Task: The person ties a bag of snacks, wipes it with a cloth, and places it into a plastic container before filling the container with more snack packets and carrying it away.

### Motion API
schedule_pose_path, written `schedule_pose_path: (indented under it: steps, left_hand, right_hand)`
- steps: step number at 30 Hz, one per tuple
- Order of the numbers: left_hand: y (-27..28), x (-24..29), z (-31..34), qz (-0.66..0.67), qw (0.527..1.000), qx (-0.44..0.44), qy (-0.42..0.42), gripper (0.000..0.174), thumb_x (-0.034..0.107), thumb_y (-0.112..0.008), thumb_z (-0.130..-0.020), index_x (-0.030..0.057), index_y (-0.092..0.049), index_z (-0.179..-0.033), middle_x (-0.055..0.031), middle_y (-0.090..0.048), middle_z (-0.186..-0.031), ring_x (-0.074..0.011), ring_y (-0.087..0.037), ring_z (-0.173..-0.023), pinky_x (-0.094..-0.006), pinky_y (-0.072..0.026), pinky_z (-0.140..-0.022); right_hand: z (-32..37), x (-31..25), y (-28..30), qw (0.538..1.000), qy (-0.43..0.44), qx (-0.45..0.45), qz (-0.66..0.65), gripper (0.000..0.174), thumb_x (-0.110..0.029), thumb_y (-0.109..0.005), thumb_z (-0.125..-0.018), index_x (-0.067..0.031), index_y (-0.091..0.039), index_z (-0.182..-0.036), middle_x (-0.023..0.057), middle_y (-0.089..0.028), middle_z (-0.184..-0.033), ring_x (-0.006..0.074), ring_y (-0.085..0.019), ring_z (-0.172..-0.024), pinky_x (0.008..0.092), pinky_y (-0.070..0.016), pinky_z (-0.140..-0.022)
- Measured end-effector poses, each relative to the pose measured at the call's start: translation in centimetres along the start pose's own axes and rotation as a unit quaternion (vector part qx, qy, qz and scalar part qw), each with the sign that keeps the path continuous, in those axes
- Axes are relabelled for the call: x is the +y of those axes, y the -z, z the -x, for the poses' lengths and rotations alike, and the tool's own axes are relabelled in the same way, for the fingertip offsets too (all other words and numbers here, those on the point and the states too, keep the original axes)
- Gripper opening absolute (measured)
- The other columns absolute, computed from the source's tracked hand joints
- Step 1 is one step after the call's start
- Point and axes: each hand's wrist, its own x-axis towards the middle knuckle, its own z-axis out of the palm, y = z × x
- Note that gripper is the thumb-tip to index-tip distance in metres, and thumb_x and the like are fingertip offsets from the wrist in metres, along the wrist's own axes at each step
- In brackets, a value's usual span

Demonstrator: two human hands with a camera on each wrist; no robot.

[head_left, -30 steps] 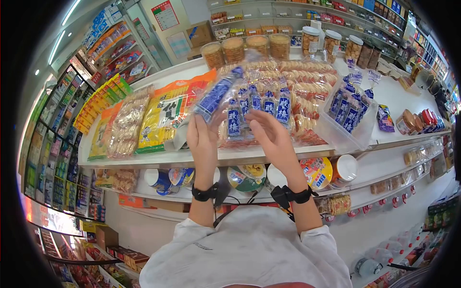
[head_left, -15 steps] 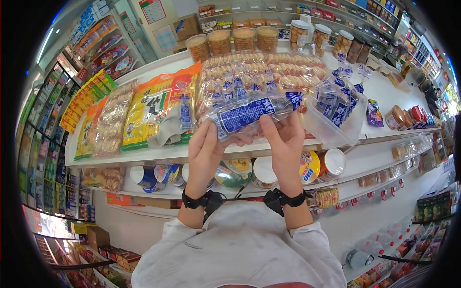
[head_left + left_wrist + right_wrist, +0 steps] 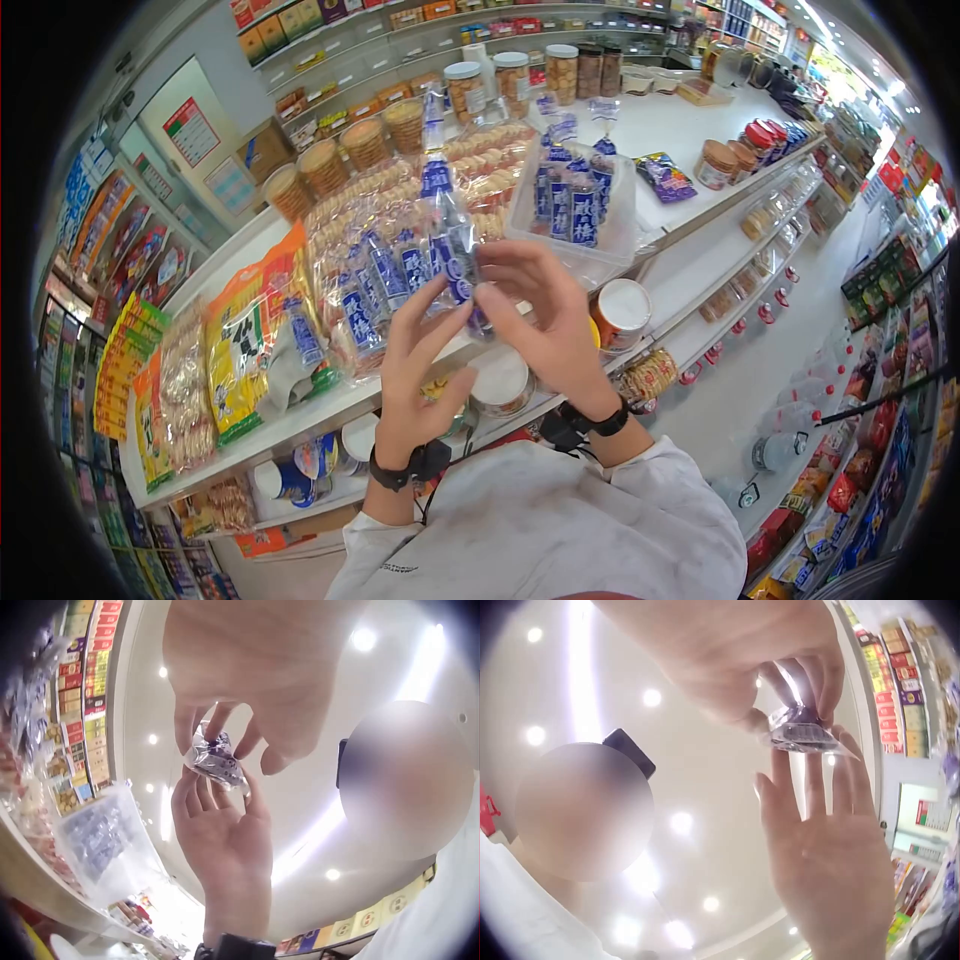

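Packet turned from level to upright; right hand pinches its lower end; left hand, fingers extended, touches it.

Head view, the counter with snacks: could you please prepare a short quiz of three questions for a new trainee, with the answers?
1. True or false: the purple snack pack lies on the counter, outside the plastic tub.
2. Which hand pinches the raised packet between thumb and fingers?
A) the left hand
B) the right hand
C) neither
3. Fill in: the packets standing in the tub have ____ labels.

Key: 1 true; 2 B; 3 blue
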Motion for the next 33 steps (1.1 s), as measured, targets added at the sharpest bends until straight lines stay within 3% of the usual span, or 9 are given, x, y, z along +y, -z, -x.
schedule_pose_path:
  steps: [3, 4, 8, 11, 15, 20, 26, 30, 33]
  left_hand:
    - [-1.5, -1.3, -2.6, 0.069, 0.997, 0.007, -0.027, 0.034, 0.007, -0.068, -0.093, 0.0007, -0.068, -0.127, -0.0237, -0.044, -0.154, -0.0401, -0.049, -0.140, -0.0490, -0.0445, -0.111]
    - [-2.3, -2.0, -3.6, 0.057, 0.995, 0.029, -0.079, 0.040, -0.006, -0.066, -0.092, 0.0011, -0.064, -0.131, -0.0210, -0.045, -0.152, -0.0321, -0.055, -0.134, -0.0433, -0.0498, -0.107]
    - [-5.8, -2.4, -7.0, 0.195, 0.978, 0.069, -0.018, 0.066, -0.008, -0.068, -0.093, 0.0053, -0.043, -0.153, -0.0145, -0.051, -0.145, -0.0158, -0.061, -0.113, -0.0312, -0.0538, -0.094]
    - [-7.1, -3.1, -9.0, 0.217, 0.975, 0.045, 0.017, 0.073, -0.007, -0.069, -0.092, 0.0062, -0.039, -0.157, -0.0114, -0.054, -0.142, -0.0160, -0.062, -0.108, -0.0299, -0.0532, -0.093]
    - [-8.2, -4.1, -11.6, 0.183, 0.981, 0.031, -0.047, 0.068, 0.000, -0.071, -0.094, 0.0067, -0.044, -0.156, -0.0104, -0.063, -0.131, -0.0170, -0.064, -0.113, -0.0316, -0.0523, -0.096]
    - [-8.8, -5.0, -14.8, 0.143, 0.989, 0.025, -0.032, 0.054, 0.010, -0.069, -0.097, 0.0117, -0.055, -0.150, -0.0099, -0.070, -0.122, -0.0182, -0.067, -0.111, -0.0323, -0.0529, -0.097]
    - [-9.0, -5.4, -16.6, 0.123, 0.991, 0.025, -0.050, 0.054, 0.010, -0.069, -0.096, 0.0113, -0.056, -0.148, -0.0134, -0.073, -0.120, -0.0195, -0.069, -0.107, -0.0335, -0.0554, -0.093]
    - [-9.8, -6.7, -16.7, 0.074, 0.997, 0.014, -0.009, 0.059, 0.007, -0.069, -0.094, 0.0110, -0.053, -0.150, -0.0177, -0.072, -0.120, -0.0251, -0.071, -0.104, -0.0350, -0.0567, -0.090]
    - [-11.8, -11.1, -15.8, -0.020, 0.998, 0.002, -0.063, 0.060, 0.004, -0.070, -0.091, 0.0060, -0.053, -0.148, -0.0207, -0.069, -0.121, -0.0301, -0.071, -0.103, -0.0369, -0.0570, -0.089]
  right_hand:
    - [0.0, -1.9, 2.1, 0.999, -0.015, 0.013, 0.025, 0.048, -0.008, -0.072, -0.095, 0.0000, -0.053, -0.139, 0.0128, -0.068, -0.128, 0.0189, -0.067, -0.116, 0.0325, -0.0530, -0.097]
    - [-0.2, -2.2, 2.6, 0.999, -0.009, 0.020, 0.047, 0.044, -0.009, -0.074, -0.095, 0.0004, -0.056, -0.134, 0.0139, -0.068, -0.127, 0.0202, -0.068, -0.115, 0.0337, -0.0540, -0.096]
    - [-1.7, -2.7, 5.1, 0.986, 0.000, 0.011, 0.168, 0.038, -0.010, -0.076, -0.094, 0.0011, -0.060, -0.126, 0.0160, -0.069, -0.122, 0.0221, -0.069, -0.113, 0.0366, -0.0571, -0.092]
    - [-2.9, -2.9, 6.2, 0.984, 0.021, 0.048, 0.172, 0.036, -0.009, -0.076, -0.093, 0.0001, -0.061, -0.125, 0.0124, -0.069, -0.118, 0.0203, -0.068, -0.113, 0.0381, -0.0569, -0.095]
    - [-4.2, -2.8, 8.3, 0.974, 0.041, 0.072, 0.211, 0.036, -0.006, -0.077, -0.091, -0.0014, -0.063, -0.123, 0.0083, -0.067, -0.114, 0.0182, -0.064, -0.116, 0.0386, -0.0570, -0.097]
    - [-7.0, -2.5, 10.8, 0.943, 0.058, 0.078, 0.317, 0.046, -0.020, -0.082, -0.088, -0.0012, -0.062, -0.125, 0.0124, -0.075, -0.100, 0.0195, -0.072, -0.091, 0.0335, -0.0580, -0.084]
    - [-8.3, -3.1, 11.1, 0.942, 0.048, 0.083, 0.323, 0.041, -0.017, -0.082, -0.087, 0.0017, -0.060, -0.116, 0.0127, -0.076, -0.098, 0.0200, -0.074, -0.088, 0.0347, -0.0585, -0.077]
    - [-9.4, -2.0, 11.4, 0.928, 0.011, 0.045, 0.370, 0.039, -0.015, -0.081, -0.087, 0.0021, -0.060, -0.114, 0.0144, -0.074, -0.096, 0.0218, -0.073, -0.088, 0.0349, -0.0577, -0.076]
    - [-10.1, 1.5, 13.2, 0.896, 0.002, -0.027, 0.444, 0.037, -0.018, -0.082, -0.086, 0.0030, -0.063, -0.110, 0.0145, -0.072, -0.096, 0.0217, -0.071, -0.085, 0.0339, -0.0566, -0.075]
